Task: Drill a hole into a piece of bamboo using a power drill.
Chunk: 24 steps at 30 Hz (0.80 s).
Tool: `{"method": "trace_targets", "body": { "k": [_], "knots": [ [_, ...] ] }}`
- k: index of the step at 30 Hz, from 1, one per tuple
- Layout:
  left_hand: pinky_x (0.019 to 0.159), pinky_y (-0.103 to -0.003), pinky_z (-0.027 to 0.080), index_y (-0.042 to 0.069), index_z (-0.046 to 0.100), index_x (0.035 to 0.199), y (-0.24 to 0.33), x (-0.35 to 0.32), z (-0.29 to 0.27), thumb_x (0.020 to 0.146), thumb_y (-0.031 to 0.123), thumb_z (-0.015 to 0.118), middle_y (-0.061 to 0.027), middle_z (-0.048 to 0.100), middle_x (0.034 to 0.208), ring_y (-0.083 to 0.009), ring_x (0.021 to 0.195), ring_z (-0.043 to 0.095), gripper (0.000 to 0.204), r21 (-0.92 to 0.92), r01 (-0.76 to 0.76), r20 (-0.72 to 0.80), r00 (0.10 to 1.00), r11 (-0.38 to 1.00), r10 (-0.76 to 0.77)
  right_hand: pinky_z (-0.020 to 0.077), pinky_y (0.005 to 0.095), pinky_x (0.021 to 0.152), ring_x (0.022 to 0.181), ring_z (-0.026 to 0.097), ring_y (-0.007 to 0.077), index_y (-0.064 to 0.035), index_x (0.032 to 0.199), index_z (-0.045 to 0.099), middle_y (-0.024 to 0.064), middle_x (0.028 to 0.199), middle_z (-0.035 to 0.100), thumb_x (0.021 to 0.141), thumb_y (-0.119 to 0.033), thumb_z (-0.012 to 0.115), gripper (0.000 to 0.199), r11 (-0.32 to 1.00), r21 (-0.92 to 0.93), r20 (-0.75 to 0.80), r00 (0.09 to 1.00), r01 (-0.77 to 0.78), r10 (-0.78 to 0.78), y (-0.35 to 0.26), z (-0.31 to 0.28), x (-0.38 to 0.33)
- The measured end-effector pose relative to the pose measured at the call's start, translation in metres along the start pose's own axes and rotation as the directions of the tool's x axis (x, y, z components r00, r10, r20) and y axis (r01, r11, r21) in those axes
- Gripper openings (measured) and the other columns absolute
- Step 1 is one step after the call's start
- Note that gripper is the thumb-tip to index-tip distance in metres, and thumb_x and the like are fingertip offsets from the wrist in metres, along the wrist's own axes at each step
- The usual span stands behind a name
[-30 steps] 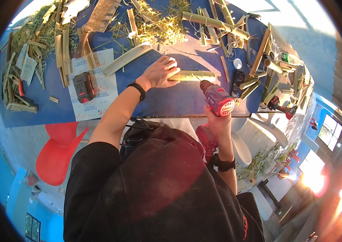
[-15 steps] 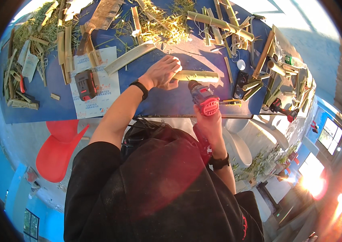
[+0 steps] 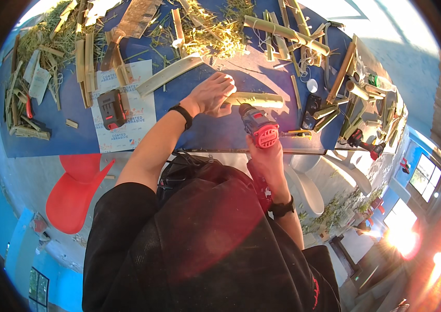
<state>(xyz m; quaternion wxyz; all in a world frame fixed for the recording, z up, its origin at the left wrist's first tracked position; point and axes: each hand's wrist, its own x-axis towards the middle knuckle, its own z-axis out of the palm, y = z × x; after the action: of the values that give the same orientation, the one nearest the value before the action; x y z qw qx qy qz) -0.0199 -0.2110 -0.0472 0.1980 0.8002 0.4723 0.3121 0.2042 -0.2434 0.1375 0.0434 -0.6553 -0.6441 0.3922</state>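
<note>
Closed around one end of a short bamboo tube, my left hand steadies it against the blue table. The tube lies crosswise with its free end pointing right. My right hand grips a red and grey cordless drill. The drill's front end is at the near side of the tube, close to my left fingers. Whether the bit touches the bamboo or has entered it, I cannot tell. Left of my forearm, a black and red battery pack rests on a printed white sheet.
Bamboo shavings and a wide-bladed cleaver lie at the back. Split bamboo pieces are on the left. To the right are a phone, a yellow cutter, bamboo lengths and another drill. A red chair stands in front.
The drill has shifted slightly left along the tube, toward my left hand. My left hand keeps its hold on the bamboo tube.
</note>
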Motion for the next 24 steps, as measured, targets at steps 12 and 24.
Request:
{"method": "trace_targets", "body": {
  "k": [12,24],
  "knots": [
    [0.109,-0.047,0.046,0.002,0.061,0.109,0.001,0.0,-0.002,0.077,0.027,0.077,-0.0165,0.063,0.116,-0.036,0.116,0.06,0.043,-0.004,0.009,0.005,1.0,1.0,-0.009,0.0558,0.0486,0.077,0.094,0.07,0.049,0.0003,0.102,0.072,0.0266,0.088,0.072,0.092,-0.03,0.077,0.032,0.999,-0.038,0.014,1.0,-0.022,0.023,-0.002,0.0,0.002],
    [0.109,-0.046,0.047,0.002,0.061,0.109,0.001,-0.001,0.0,0.078,0.027,0.077,-0.0164,0.064,0.117,-0.036,0.116,0.061,0.043,0.013,0.006,0.01,1.0,1.0,-0.006,0.0557,0.0482,0.076,0.093,0.069,0.0496,0.0001,0.098,0.071,0.0257,0.086,0.072,0.092,-0.029,0.076,0.03,0.998,-0.052,-0.01,0.999,-0.042,0.042,-0.01,0.001,0.0]
  ]
}}
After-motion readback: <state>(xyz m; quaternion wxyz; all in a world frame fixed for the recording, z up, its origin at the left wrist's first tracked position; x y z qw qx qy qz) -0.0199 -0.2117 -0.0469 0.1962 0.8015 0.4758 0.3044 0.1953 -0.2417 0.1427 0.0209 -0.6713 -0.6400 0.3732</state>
